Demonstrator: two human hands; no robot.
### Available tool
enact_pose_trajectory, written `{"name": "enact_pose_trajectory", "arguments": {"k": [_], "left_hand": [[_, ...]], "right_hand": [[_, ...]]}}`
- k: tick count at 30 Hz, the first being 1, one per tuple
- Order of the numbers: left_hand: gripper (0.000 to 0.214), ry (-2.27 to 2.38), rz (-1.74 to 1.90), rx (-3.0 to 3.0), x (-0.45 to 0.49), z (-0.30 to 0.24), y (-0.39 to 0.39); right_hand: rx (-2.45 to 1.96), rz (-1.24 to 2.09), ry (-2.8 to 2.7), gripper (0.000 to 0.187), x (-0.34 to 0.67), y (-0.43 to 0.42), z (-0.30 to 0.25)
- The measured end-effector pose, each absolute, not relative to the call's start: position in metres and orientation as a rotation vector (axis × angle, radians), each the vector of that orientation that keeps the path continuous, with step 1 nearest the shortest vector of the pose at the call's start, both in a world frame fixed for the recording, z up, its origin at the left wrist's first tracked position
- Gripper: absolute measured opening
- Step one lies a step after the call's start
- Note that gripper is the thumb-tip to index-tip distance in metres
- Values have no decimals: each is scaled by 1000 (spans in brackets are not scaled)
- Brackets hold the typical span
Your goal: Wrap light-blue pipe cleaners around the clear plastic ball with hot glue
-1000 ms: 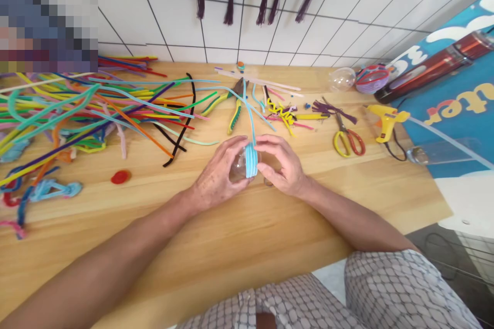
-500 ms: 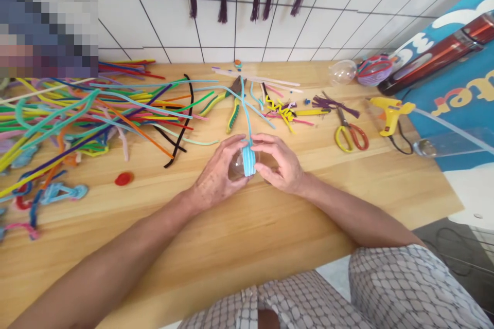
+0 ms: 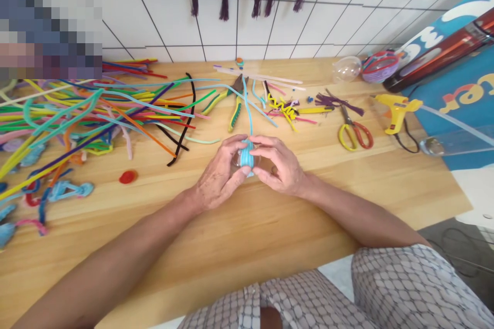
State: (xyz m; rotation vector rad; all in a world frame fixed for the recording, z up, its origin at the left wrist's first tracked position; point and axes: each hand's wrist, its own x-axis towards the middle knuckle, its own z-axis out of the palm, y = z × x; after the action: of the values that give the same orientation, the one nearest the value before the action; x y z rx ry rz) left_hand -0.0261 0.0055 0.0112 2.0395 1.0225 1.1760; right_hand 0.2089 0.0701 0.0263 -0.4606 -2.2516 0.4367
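Both hands meet at the middle of the wooden table (image 3: 247,247) around a clear plastic ball (image 3: 247,159) wound with a light blue pipe cleaner (image 3: 249,118). My left hand (image 3: 219,174) cups the ball from the left, its fingers curled round it. From the right, my right hand (image 3: 280,165) pinches the blue windings with thumb and fingers. The loose end of the pipe cleaner runs up and away from the ball toward the pliers (image 3: 233,100).
A big heap of coloured pipe cleaners (image 3: 77,113) covers the left of the table. Scissors (image 3: 355,131), a yellow glue gun (image 3: 395,108), another clear ball (image 3: 346,68) and a wrapped ball (image 3: 380,66) lie at the right. A red cap (image 3: 127,177) sits left of my hands.
My hands have closed tighter round the ball, hiding more of it; the fingers have shifted over the blue windings. The view has tilted slightly.
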Motion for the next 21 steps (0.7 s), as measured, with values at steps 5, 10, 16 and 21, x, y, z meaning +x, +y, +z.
{"name": "enact_pose_trajectory", "arguments": {"k": [5, 10, 16, 21], "left_hand": [[47, 1019, 1198, 2033, -25, 14, 6], [46, 1045, 1233, 2020, -23, 13, 6], [47, 1044, 1282, 2008, -21, 6, 7], [47, 1031, 1269, 2005, -21, 8, 6]], "right_hand": [[-438, 403, -2275, 43, 208, 69, 26], [-387, 406, -2292, 44, 208, 69, 25], [-399, 469, -2289, 48, 209, 74, 24], [-438, 538, -2287, 53, 211, 75, 27]]}}
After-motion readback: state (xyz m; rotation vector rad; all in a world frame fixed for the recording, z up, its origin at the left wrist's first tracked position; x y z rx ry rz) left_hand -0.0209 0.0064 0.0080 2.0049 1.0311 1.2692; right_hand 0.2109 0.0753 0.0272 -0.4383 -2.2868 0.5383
